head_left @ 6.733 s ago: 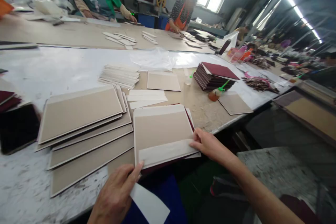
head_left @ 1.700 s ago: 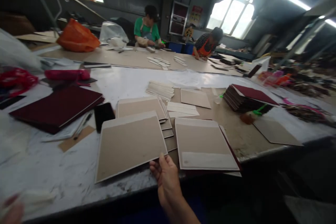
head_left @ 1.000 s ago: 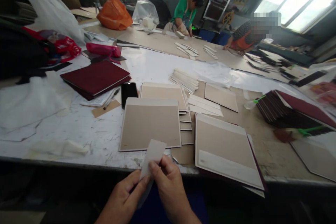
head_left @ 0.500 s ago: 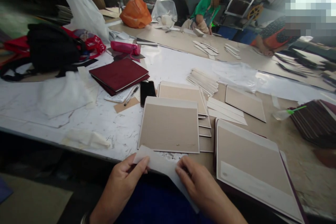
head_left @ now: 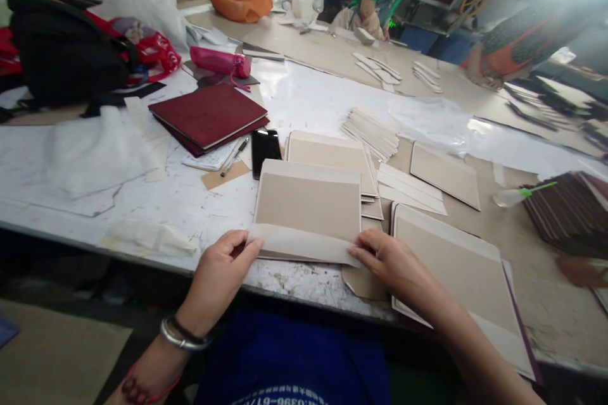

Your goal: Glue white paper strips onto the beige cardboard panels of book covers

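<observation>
A pale paper strip [head_left: 304,245] is stretched between both hands along the near edge of a tan panel [head_left: 308,202] with a light border. My left hand [head_left: 230,256] pinches the strip's left end between thumb and fingers. At the right end, my right hand [head_left: 377,250] pinches it the same way. The strip covers the lower part of the panel; whether it lies fully flat cannot be made out. More tan panels [head_left: 327,155] are stacked behind. To the right lies another pile topped by a tan panel [head_left: 451,266], which has pale strips along two edges.
Loose white strips [head_left: 411,190] and a bundle of strips [head_left: 370,133] lie behind the panels. A phone [head_left: 266,150], maroon covers [head_left: 211,115] and a black bag [head_left: 66,50] stand left. At right are a green-tipped bottle [head_left: 515,195] and a dark stack [head_left: 570,215]. Two people work across the table.
Both hands have moved forward and apart, pulling the strip straight and bringing it from the table edge onto the panel's near side. The camera view has tilted down.
</observation>
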Tool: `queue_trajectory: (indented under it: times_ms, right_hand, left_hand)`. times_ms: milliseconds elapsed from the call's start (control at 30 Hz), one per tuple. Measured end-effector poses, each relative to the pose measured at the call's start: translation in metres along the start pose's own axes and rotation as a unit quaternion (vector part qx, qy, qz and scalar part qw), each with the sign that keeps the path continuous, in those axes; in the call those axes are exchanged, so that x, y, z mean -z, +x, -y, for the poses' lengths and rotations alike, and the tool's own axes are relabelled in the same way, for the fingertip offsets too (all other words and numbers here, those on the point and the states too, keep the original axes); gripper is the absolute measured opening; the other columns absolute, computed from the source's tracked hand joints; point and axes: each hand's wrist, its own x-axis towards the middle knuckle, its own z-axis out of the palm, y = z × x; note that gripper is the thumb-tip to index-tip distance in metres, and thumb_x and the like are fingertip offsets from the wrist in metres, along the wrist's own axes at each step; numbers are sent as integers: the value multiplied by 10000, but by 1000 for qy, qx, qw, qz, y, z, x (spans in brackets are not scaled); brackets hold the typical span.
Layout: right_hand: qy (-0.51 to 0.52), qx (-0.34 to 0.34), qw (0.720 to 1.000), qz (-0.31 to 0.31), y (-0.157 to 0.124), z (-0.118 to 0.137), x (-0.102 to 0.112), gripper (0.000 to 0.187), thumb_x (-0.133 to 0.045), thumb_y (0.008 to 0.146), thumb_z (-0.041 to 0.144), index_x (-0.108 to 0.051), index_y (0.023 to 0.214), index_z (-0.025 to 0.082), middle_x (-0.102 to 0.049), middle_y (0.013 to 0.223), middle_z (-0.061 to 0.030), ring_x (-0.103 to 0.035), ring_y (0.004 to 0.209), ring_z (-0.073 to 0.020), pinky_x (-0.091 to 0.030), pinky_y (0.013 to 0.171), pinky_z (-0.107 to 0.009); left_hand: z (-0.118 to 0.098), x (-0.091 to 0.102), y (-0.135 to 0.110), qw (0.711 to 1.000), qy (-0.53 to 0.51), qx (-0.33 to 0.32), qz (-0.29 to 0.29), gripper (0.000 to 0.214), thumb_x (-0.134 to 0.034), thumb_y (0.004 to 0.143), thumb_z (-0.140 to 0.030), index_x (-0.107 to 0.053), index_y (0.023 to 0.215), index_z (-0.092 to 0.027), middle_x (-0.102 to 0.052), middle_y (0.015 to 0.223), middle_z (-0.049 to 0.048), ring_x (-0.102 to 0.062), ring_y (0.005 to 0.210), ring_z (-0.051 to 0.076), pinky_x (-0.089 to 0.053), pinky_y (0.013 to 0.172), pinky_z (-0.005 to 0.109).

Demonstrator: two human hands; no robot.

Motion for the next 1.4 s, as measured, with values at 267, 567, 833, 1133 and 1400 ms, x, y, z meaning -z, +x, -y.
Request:
queue_trajectory:
  times_ms: [267, 567, 833, 1133, 1400]
  right_hand:
    - [-64, -23, 997, -19, 5, -4, -7, 229, -445, 862, 314, -438, 662, 203, -526, 725, -4, -487, 655, -141, -307, 575, -238]
    - [-93, -15, 995, -32, 12, -12, -13, 166, -411, 875, 277, -451, 733, 200, -534, 801, -30, -515, 751, -167, -348, 674, -265]
    - [-117, -38, 991, -50, 13, -10, -18, 189, -414, 876, 316, -469, 735, 202, -543, 809, -27, -510, 699, -165, -329, 616, -270]
    - [-147, -26, 988, -46, 13, -11, -20, 175, -421, 882, 304, -470, 748, 203, -540, 821, -24, -518, 720, -160, -321, 617, -262]
    - [-160, -26, 986, -35, 11, -9, -21, 161, -415, 885, 294, -471, 767, 200, -541, 830, -26, -531, 735, -165, -321, 622, -266]
  left_hand:
    - [-2, 0, 8, 997, 68, 7, 31, 262, -488, 656, -447, -539, 618, -193, -544, 614, -17, -506, 636, 153, -379, 623, 256]
    - [2, 2, 8, 993, 102, 11, 60, 246, -497, 655, -434, -499, 586, -198, -501, 559, -38, -472, 586, 136, -343, 583, 247]
    - [3, -1, 10, 986, 161, -16, 41, 210, -491, 669, -380, -463, 555, -205, -501, 568, -29, -473, 584, 138, -336, 582, 251]
    - [5, 0, 9, 988, 147, -12, 43, 203, -507, 676, -358, -467, 557, -199, -511, 575, -26, -482, 588, 137, -346, 580, 248]
    - [7, 3, 9, 990, 126, -20, 62, 206, -493, 681, -361, -454, 555, -202, -475, 556, -36, -465, 582, 139, -342, 576, 254]
